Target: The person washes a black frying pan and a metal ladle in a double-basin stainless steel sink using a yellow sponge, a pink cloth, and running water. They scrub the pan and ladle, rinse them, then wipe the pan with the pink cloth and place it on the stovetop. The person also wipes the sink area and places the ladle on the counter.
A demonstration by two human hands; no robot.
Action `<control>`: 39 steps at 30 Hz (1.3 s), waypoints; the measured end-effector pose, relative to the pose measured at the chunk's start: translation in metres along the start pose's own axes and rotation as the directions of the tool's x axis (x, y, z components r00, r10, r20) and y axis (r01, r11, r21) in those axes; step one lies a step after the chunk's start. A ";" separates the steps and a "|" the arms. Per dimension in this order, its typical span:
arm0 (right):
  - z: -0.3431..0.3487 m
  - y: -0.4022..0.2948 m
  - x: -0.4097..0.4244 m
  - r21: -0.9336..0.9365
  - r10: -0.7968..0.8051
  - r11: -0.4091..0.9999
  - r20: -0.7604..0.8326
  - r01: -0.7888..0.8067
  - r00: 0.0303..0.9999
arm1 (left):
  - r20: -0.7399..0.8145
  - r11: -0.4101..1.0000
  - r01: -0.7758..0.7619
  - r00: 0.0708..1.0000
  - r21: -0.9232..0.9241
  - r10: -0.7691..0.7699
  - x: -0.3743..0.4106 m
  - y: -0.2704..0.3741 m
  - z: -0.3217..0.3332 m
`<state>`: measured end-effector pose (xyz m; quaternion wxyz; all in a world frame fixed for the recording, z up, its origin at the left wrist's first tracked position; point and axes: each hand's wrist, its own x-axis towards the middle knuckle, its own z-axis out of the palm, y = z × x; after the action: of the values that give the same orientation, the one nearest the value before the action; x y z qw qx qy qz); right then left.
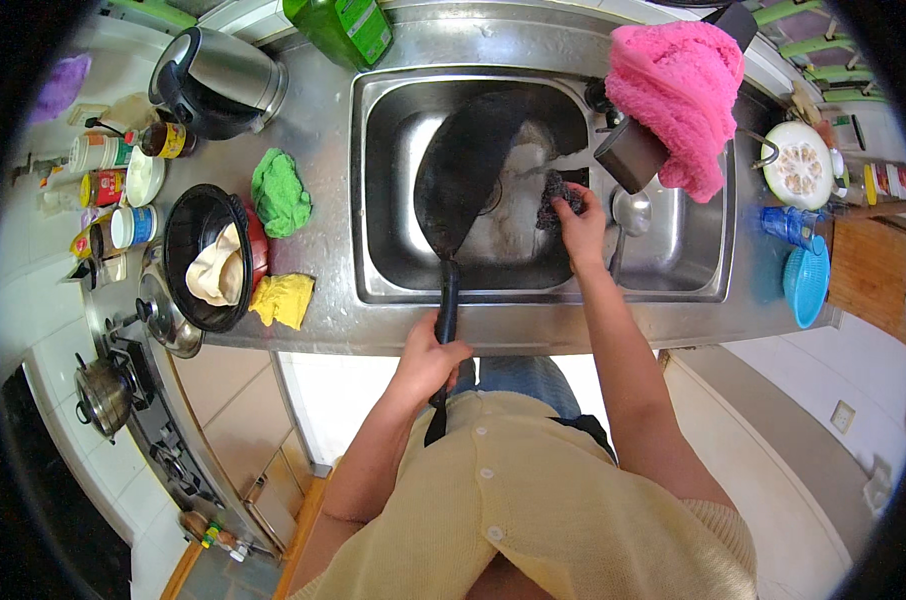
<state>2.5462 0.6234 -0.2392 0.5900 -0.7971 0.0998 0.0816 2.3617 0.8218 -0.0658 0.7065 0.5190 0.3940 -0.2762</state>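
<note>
My left hand (427, 358) grips the black handle of a dark frying pan (464, 169), which is tilted on edge over the large basin of a stainless steel sink (393, 294). Between the thumb and fingers of my right hand (584, 229) is a dark scouring pad (554, 201), held over the right part of that basin, apart from the pan. A metal ladle (633, 214) rests in the small basin just right of my right hand. Above it, a pink cloth (678, 97) hangs over the faucet area, beside a dark rectangular spout (631, 155).
Left on the counter are an electric kettle (220, 82), a green cloth (280, 193), a yellow cloth (282, 300) and a black-rimmed pot (174, 262). A green bottle (344, 30) stands behind the sink. At right are a cut melon (796, 165), blue cups (790, 225) and a blue basket (805, 285).
</note>
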 end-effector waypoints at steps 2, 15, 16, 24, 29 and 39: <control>0.004 0.013 0.006 -0.057 -0.066 0.996 -0.052 0.063 0.997 | 0.054 0.990 0.044 0.998 -0.131 -0.037 0.001 -0.001 -0.008; 0.069 0.038 0.034 -0.799 -0.011 0.355 0.515 0.485 0.857 | 0.650 0.441 0.571 0.759 -0.693 0.039 0.055 -0.069 -0.051; 0.075 0.041 0.032 -0.788 0.041 0.305 0.572 0.535 0.819 | 0.663 0.408 0.605 0.749 -0.684 0.000 0.056 -0.069 -0.052; 0.197 0.069 0.065 -0.435 -0.104 0.871 0.287 0.226 0.952 | 0.665 0.570 0.654 0.709 -0.498 -0.232 0.070 -0.040 -0.044; 0.121 0.024 0.027 -0.487 0.449 0.861 0.863 0.144 0.233 | 0.626 0.571 0.652 0.726 -0.498 -0.283 0.073 -0.038 -0.052; 0.169 0.041 0.031 -0.232 0.064 0.961 0.716 0.151 0.695 | 0.577 0.605 0.679 0.711 -0.416 -0.402 0.078 -0.018 -0.055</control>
<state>2.5633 0.7718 -0.3342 0.4684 -0.7772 -0.1693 0.3847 2.3747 0.8696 -0.1492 0.7786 0.0440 0.4372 -0.4479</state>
